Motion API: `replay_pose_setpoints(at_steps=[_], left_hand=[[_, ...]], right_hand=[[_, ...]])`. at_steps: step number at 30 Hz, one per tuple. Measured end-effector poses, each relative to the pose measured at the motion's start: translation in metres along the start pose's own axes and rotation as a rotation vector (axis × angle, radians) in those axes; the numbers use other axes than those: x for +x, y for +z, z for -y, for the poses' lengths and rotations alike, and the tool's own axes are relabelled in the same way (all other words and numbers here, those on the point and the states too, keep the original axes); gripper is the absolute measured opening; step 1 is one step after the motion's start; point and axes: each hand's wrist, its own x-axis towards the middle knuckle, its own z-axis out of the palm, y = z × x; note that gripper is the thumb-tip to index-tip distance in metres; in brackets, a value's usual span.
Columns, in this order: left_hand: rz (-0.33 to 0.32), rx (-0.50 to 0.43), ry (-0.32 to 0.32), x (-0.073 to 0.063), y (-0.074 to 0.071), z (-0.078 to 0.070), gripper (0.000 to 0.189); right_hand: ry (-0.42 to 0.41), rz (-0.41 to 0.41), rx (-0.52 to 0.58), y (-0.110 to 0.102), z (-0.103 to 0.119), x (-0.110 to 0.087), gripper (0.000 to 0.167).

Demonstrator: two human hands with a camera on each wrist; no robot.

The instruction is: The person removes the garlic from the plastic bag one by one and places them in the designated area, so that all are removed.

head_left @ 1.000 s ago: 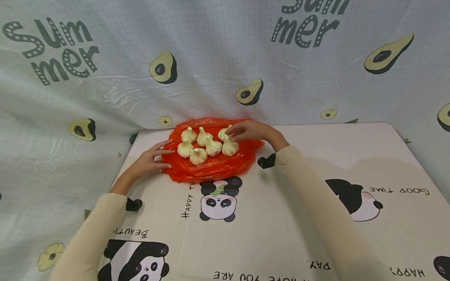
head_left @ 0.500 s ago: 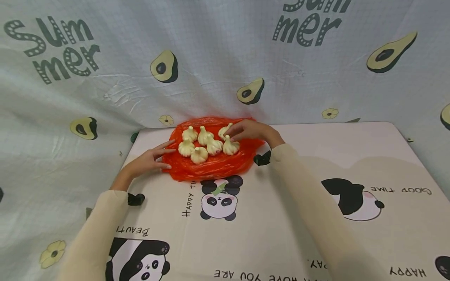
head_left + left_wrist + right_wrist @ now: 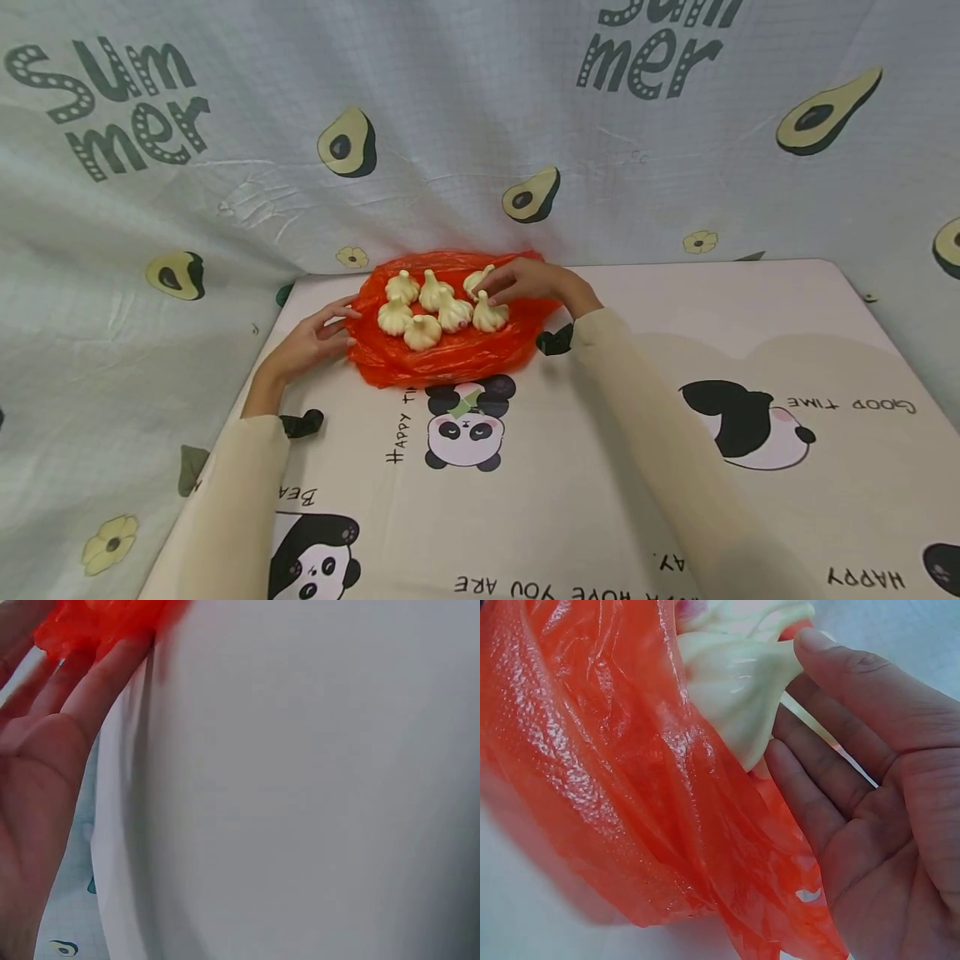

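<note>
Several pale garlic bulbs (image 3: 423, 332) lie in a spread red plastic bag (image 3: 442, 367) at the far side of the table. My right hand (image 3: 528, 282) reaches over them from the right, its thumb and fingers around the neck of the front right garlic bulb (image 3: 490, 313). Close up in the right wrist view, the thumb meets that bulb's tip (image 3: 739, 690) and the other fingers lie behind it, partly hidden. My left hand (image 3: 313, 336) touches the bag's left edge, its fingers extended. Red film (image 3: 112, 622) covers those fingertips in the left wrist view.
The white table (image 3: 570, 500) carries printed pandas and lettering. A printed curtain (image 3: 450, 125) with avocados hangs right behind the bag and along the left side. Dark wrist straps (image 3: 555, 340) show below both hands.
My left hand has drawn slightly left and its fingers overlap the bag less. The right forearm has shifted a little leftward, while its fingers stay at the same bulb.
</note>
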Motion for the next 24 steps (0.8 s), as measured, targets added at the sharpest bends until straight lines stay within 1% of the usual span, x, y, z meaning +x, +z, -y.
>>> replay_pose_setpoints(at_steps=[3,5,9,13,16,19,24], left_hand=[[-0.045,0.063,0.042,-0.003,0.002,0.002,0.044],[-0.066,0.122,0.055,-0.004,0.003,0.003,0.047],[-0.09,0.223,0.032,-0.006,0.006,0.005,0.05],[-0.085,0.261,0.034,-0.005,0.009,0.008,0.05],[-0.085,0.284,0.03,-0.004,0.01,0.006,0.049],[-0.092,0.328,0.017,-0.003,0.011,0.004,0.049],[-0.095,0.402,-0.027,-0.003,0.012,-0.002,0.047]], right_hand=[[0.003,-0.004,0.01,0.001,-0.002,0.002,0.036],[0.006,-0.012,0.016,0.002,-0.003,0.003,0.036],[-0.005,-0.021,0.013,0.003,-0.006,0.004,0.037],[-0.018,-0.023,0.008,0.004,-0.007,0.005,0.04],[-0.022,-0.028,0.0,0.005,-0.007,0.006,0.04],[-0.019,-0.035,-0.008,0.005,-0.007,0.006,0.04],[-0.011,-0.038,-0.013,0.005,-0.006,0.007,0.037]])
